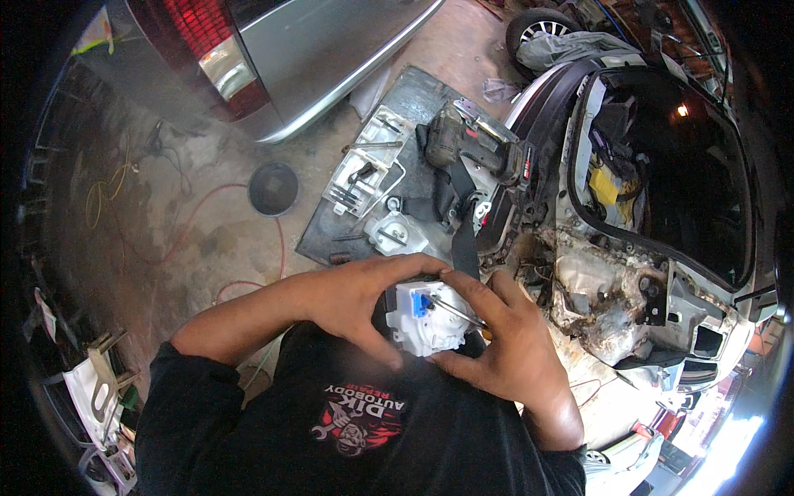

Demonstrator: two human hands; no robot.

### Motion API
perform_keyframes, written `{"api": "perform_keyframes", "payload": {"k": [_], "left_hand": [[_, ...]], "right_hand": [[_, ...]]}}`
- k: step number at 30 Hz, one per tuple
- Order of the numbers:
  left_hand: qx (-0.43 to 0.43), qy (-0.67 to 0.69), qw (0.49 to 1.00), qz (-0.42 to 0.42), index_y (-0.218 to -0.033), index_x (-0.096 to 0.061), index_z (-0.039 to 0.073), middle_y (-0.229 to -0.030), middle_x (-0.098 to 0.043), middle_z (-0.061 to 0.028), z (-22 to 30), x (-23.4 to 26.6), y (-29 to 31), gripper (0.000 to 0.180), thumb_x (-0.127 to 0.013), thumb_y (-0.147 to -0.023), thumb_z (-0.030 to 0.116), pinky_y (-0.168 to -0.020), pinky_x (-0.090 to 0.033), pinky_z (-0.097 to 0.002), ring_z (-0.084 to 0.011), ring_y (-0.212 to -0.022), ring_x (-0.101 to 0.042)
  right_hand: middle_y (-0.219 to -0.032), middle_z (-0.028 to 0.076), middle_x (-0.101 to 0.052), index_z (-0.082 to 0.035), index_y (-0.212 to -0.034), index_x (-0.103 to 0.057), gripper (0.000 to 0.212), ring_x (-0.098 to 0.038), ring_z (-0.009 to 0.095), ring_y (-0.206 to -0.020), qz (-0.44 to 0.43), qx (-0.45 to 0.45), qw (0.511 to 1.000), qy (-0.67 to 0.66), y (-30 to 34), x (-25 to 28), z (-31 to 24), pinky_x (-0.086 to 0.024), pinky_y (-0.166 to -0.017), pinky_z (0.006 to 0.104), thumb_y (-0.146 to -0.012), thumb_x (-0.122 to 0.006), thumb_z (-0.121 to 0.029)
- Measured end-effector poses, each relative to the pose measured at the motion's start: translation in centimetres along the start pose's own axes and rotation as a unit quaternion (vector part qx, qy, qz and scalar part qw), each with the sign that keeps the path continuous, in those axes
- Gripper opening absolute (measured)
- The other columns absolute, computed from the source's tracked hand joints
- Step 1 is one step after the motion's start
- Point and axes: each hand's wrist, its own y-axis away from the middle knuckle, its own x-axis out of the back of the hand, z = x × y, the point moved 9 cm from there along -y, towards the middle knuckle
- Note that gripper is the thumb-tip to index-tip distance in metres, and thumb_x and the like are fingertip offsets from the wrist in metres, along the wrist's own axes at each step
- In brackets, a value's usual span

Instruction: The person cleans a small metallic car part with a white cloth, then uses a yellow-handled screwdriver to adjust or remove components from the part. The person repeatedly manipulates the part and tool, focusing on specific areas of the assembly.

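Note:
In front of my chest I hold a white plastic housing [437, 327] with rounded moulded sides. A small blue insert [420, 305] sits in its upper left part. My left hand [356, 302] curves around the left and far sides, its fingers reaching across the top, the thumb low beside the edge. My right hand [514, 335] grips the right side, thumb underneath at the near edge. A thin metal rod [460, 311] slants over the housing toward the right fingers; whether it is a tool or part of the housing, I cannot tell.
Beyond my hands a dark flat panel [324, 236] carries a white plastic tray [368, 161], a cordless power tool [475, 142], black webbing [465, 248] and another white plastic piece [395, 235]. A black bucket [274, 189] stands left; a partly stripped car body [612, 289] is right, a grey vehicle [322, 58] ahead.

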Motion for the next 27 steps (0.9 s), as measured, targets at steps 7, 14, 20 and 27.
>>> {"api": "perform_keyframes", "payload": {"k": [7,14,20,27], "left_hand": [[0.025,0.003,1.000,-0.014,-0.162,-0.040,0.001,-0.157,-0.054,-0.0208,0.2,0.1,0.0,0.125,-0.105,-0.063,0.041,-0.124,-0.041,-0.0461,-0.0349,-0.148,-0.053],[0.055,0.025,0.998,-0.034,-0.161,-0.041,0.000,-0.156,-0.055,-0.0206,-0.3,-0.1,-0.4,0.125,-0.105,-0.062,0.040,-0.126,-0.039,-0.0455,-0.0338,-0.148,-0.052],[0.040,0.044,0.998,-0.037,-0.164,-0.036,-0.003,-0.160,-0.051,-0.0234,-0.5,-0.2,-0.5,0.131,-0.106,-0.063,0.044,-0.128,-0.036,-0.0451,-0.0349,-0.151,-0.049],[0.160,0.019,0.987,-0.015,-0.168,-0.026,-0.009,-0.169,-0.042,-0.0276,-2.2,-0.1,0.5,0.150,-0.108,-0.057,0.049,-0.131,-0.031,-0.0446,-0.0363,-0.158,-0.041]], "right_hand": [[-0.106,0.019,-0.060,-0.015,-0.150,-0.063,0.086,-0.070,0.043,-0.093,0.026,0.031,0.999,-0.028,0.3,1.1,0.4,-0.059,-0.080,0.0506,-0.072,-0.097,-0.029],[-0.104,0.017,-0.059,-0.020,-0.153,-0.063,0.090,-0.068,0.039,-0.089,0.012,0.033,0.999,-0.038,0.5,2.6,1.9,-0.057,-0.079,0.0494,-0.069,-0.097,-0.024],[-0.104,0.016,-0.057,-0.031,-0.163,-0.053,0.096,-0.067,0.040,-0.094,-0.103,0.075,0.991,0.033,-0.6,2.9,0.3,-0.057,-0.082,0.0498,-0.076,-0.090,-0.014],[-0.112,0.020,-0.056,-0.030,-0.168,-0.044,0.102,-0.066,0.042,-0.105,-0.176,0.129,0.971,0.097,-1.9,1.3,-0.9,-0.056,-0.091,0.0498,-0.078,-0.087,-0.010]]}}
